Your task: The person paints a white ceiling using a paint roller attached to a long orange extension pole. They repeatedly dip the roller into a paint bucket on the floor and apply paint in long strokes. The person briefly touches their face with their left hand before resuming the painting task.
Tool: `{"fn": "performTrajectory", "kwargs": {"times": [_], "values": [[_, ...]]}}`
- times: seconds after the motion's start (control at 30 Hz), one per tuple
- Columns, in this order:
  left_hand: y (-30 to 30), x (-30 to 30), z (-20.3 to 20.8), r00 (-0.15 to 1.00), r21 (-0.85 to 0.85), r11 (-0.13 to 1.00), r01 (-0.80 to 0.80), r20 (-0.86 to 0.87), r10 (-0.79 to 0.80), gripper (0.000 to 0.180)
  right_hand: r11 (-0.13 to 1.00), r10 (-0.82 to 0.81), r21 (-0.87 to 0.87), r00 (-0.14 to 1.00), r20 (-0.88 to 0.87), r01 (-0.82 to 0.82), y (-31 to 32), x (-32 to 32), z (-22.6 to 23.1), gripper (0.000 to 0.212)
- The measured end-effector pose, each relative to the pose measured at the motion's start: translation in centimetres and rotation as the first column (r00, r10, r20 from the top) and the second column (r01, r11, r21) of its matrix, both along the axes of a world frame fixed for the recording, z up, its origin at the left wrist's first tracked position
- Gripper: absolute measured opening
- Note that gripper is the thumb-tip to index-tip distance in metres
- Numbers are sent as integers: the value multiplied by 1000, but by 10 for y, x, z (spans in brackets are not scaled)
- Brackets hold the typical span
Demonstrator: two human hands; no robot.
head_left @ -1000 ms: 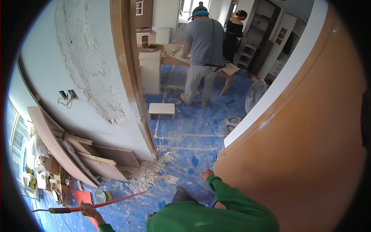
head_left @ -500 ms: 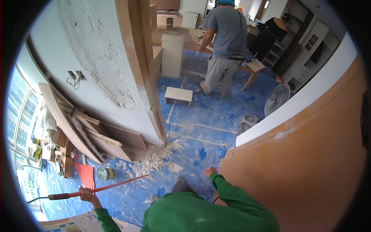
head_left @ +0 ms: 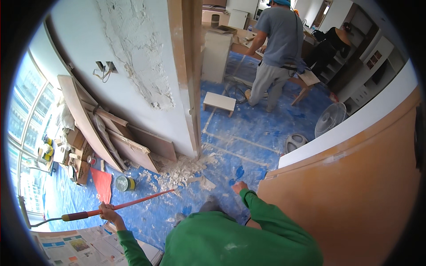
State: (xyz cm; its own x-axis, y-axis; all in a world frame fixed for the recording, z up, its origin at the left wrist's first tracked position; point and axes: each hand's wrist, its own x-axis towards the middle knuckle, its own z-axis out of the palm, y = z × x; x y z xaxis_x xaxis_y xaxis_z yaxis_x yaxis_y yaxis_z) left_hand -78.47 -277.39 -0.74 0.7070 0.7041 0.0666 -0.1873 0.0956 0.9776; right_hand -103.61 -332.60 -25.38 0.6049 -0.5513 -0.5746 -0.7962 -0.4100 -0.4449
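Note:
My left hand (head_left: 108, 212) is wrapped round the red pole of a paint roller (head_left: 137, 201). The pole slants over the blue floor sheet, its tip near the plaster rubble (head_left: 179, 176). At the other end sit a brown-and-orange grip and a bent metal rod, which runs to a narrow roller head (head_left: 24, 211) by the window. In a green sleeve, my right hand (head_left: 240, 187) is curled into a loose fist beside the edge of the orange-brown door (head_left: 337, 195). Nothing shows sticking out of it.
Wood panels (head_left: 128, 137) lean on the chipped wall. A paint can (head_left: 124, 183), a red cloth (head_left: 102, 184) and boxes (head_left: 80, 170) stand left. Beyond the door frame (head_left: 185, 66) are a low white bench (head_left: 219, 103), a fan (head_left: 330, 119) and two people (head_left: 279, 40) at work.
The scene has shifted rightward in the picture. More of the newspaper sheets and the roller head now show at lower left. My left hand keeps its hold on the pole.

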Motion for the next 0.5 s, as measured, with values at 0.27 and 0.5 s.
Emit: {"fn": "performTrajectory", "kwargs": {"times": [0.27,0.5], "values": [[7,-32,9,998,27,999,-18,-57,19,31,992,24,125,999,24,-27,-7,4,-47,26],[18,-43,-3,996,-10,997,-75,41,76,32,947,-108,295,990,-90,130,1,-4,-3,27]]}}
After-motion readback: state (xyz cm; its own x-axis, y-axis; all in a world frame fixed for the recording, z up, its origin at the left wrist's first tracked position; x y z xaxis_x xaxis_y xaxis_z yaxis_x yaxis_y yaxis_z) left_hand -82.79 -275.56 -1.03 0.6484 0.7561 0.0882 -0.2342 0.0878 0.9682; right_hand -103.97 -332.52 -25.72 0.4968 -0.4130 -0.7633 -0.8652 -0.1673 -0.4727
